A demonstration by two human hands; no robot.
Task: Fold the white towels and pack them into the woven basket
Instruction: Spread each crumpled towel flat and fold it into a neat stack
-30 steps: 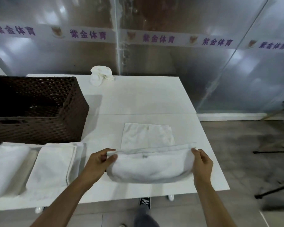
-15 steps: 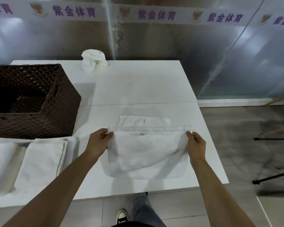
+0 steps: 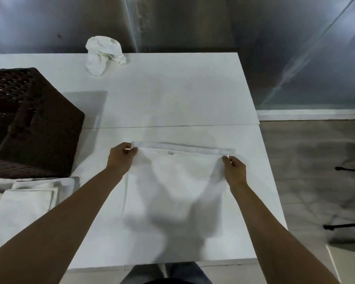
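A white towel (image 3: pixel 178 177) lies folded over on the white table (image 3: pixel 172 99) in front of me, its top hem lined up with the far edge beneath. My left hand (image 3: pixel 121 158) pinches the towel's far left corner. My right hand (image 3: pixel 234 170) pinches the far right corner. The dark brown woven basket (image 3: pixel 39 128) stands at the left of the table. Folded white towels (image 3: pixel 29 199) lie just in front of the basket, at the near left. A crumpled white towel (image 3: pixel 103 53) sits at the table's far edge.
The table's right edge drops to a grey floor where black stand legs (image 3: pixel 348 224) lie. A reflective metal wall (image 3: pixel 193 21) rises right behind the table. My legs (image 3: pixel 166 273) show under the near edge.
Both hands carried the towel's near edge away from me and laid it over the far edge, so the towel is folded in half. The view tilted further down.
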